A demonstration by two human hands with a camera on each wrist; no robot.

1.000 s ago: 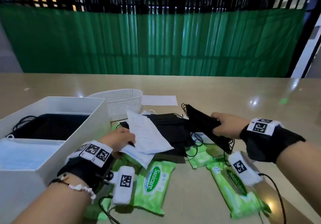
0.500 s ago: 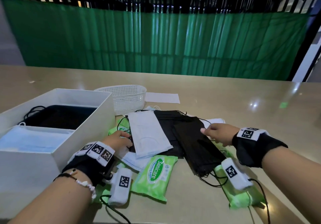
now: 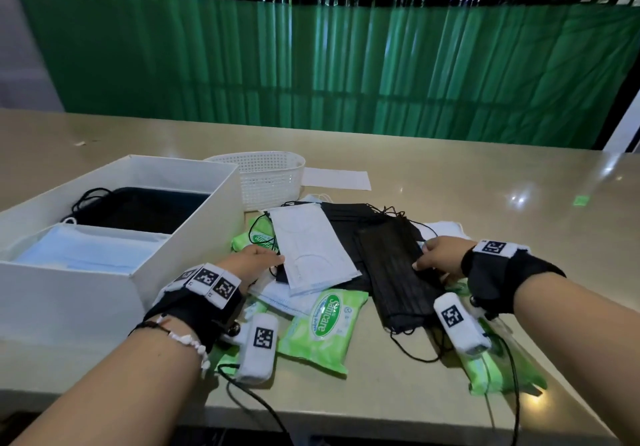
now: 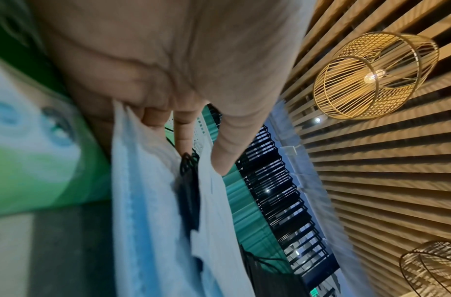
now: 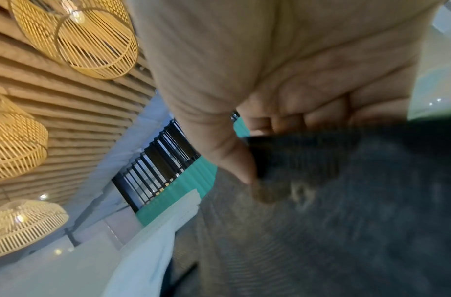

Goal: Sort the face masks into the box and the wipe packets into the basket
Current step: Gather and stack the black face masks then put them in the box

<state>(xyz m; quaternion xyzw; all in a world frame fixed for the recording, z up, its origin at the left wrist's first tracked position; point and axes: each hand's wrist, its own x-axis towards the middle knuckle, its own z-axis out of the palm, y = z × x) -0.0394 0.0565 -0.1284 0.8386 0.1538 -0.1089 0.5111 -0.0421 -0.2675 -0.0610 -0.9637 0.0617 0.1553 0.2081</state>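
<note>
Face masks, flat pleated rectangles, lie heaped mid-surface right of the white box [image 3: 194, 237]. My left hand [image 3: 251, 262] pinches the papery white mask [image 3: 311, 255]; my right hand [image 3: 440, 258] pinches the black mask [image 3: 391, 272]. Glossy green wipe packet [image 3: 323, 331] lies near; perforated basket [image 3: 266, 179] sits far.

Both my forearms reach forward over the worktop, each wrist wrapped in a black band with white tags. My left hand [image 3: 254, 260] lies low toward ten o'clock, palm down, thumb on top and fingers [image 4: 153, 118] curled underneath, pinching a white mask [image 3: 311, 248] by its near edge. My right hand [image 3: 441, 258] sits at two o'clock, thumb [image 5: 234, 160] pressed on top of a black mask [image 3: 394, 269] and fingers tucked beneath its edge (the wrist view is blurred).
</note>
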